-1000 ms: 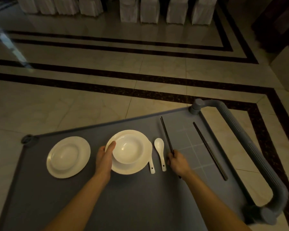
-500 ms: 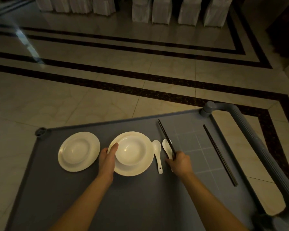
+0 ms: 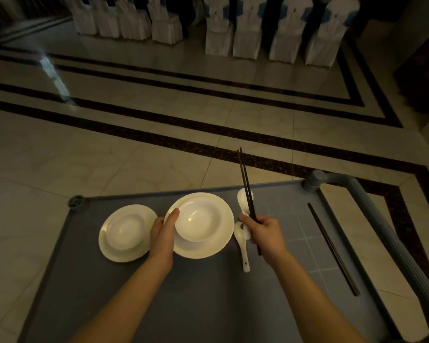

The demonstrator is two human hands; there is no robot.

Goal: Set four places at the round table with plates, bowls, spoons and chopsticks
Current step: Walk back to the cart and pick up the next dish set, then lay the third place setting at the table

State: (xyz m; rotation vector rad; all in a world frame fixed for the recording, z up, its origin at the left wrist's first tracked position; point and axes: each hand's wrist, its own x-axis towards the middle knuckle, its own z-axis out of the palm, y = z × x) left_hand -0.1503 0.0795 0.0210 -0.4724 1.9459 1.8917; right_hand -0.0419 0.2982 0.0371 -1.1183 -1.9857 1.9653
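**On the grey cart top: both hands loaded**

On the near part of the grey cart top (image 3: pixel 208 305) two bare forearms reach in from the bottom edge. Left hand (image 3: pixel 163 233) is clamped on the rim of a white bowl (image 3: pixel 196 220), thumb over the near-left edge; the bowl sits in a white plate (image 3: pixel 216 246). Right hand (image 3: pixel 265 233) is closed around a pair of dark chopsticks (image 3: pixel 245 179) together with a white spoon (image 3: pixel 244 201); the chopsticks tilt up and away, tips above the cart's far edge, the spoon bowl just behind them.

A second white spoon (image 3: pixel 243 253) lies flat on the cart between plate and right hand, handle toward the camera. Left of the held set, a second plate (image 3: pixel 109 246) carries a second bowl (image 3: pixel 126 231), just beside the left hand. To the right, another pair of chopsticks (image 3: pixel 332 248) lies along the cart edge, well apart from the hands, beside the grey push handle (image 3: pixel 386 229).

Beyond: pale tiled floor (image 3: pixel 109 149) with dark border bands, then a row of white-covered chairs (image 3: pixel 248 30) at the far edge. Light is dim.
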